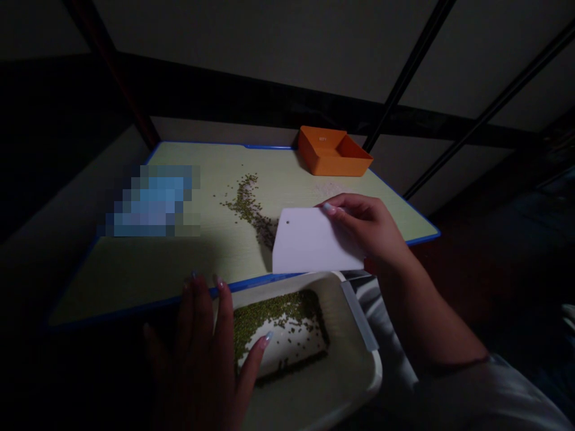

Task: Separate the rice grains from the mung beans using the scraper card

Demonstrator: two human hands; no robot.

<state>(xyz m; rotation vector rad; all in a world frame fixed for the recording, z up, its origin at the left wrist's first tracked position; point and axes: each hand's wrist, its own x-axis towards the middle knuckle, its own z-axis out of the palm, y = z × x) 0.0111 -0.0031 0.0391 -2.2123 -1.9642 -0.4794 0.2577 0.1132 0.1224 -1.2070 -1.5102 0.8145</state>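
My right hand (pixel 371 230) pinches a flat white plastic scraper (pixel 312 242) and holds it upright at the near edge of a pale green table (pixel 148 269) with a blue rim. A trail of small green beans (pixel 249 203) lies on the table just left of and behind the scraper. My left hand (pixel 202 353) grips the left rim of a white tray (pixel 345 383) held below the table's near edge, thumb inside it. More green beans (pixel 278 320) are heaped in the tray.
An orange open box (pixel 332 152) stands at the table's far right corner. A blurred blue patch (pixel 153 200) lies on the left of the table. Dark frame bars and pale wall panels rise behind. The surroundings are dim.
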